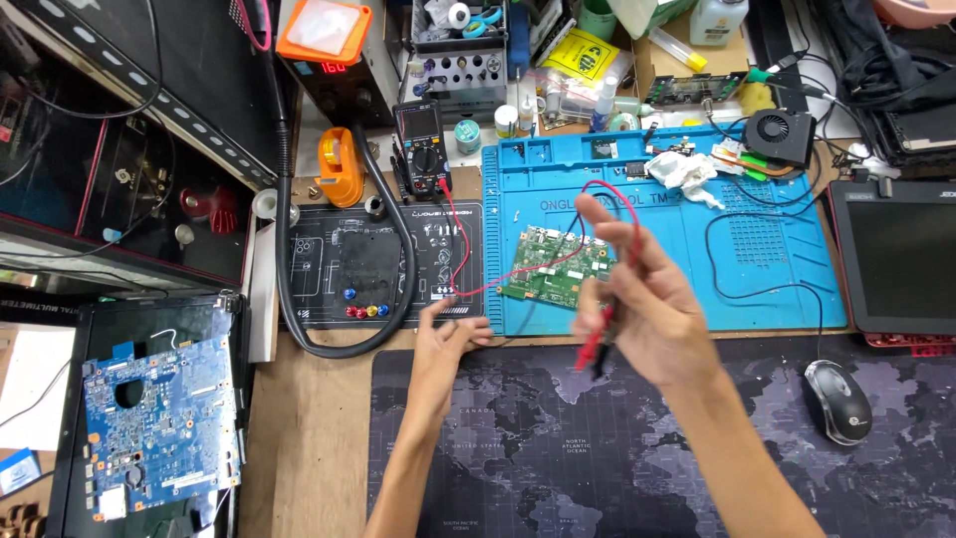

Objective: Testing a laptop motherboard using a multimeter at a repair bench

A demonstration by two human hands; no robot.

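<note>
So the right hand (652, 319) is up over the front edge of the blue mat (787, 289), clenched around a pair of probes (597, 349), one red and one black, tips pointing down toward the desk pad (597, 458). It's a bit motion-blurred, so I can't tell exactly how the fingers sit on them. The red lead (518, 277) loops up over the hand and trails left across the green board (556, 267) to the multimeter (420, 144), which is propped up behind the black mat (329, 269).

The left hand (448, 334) is empty, fingers loosely curled, resting right at the corner where the black mat, blue mat and desk pad meet, just beside the board's left edge.

What I'd worry about: both probes bunched in one fist means the tips are close together, so they could touch each other or bridge two neighbouring points on the board. The lead is also draped right over the board, so a quick pull could drag it sideways, or tug the meter over, since it's standing upright. The thick black hose (403, 249) curls around the black mat near the lead, another thing to snag on. The mouse (838, 401) and the blue board (159, 423) on the far left are well apart from all this.
</note>
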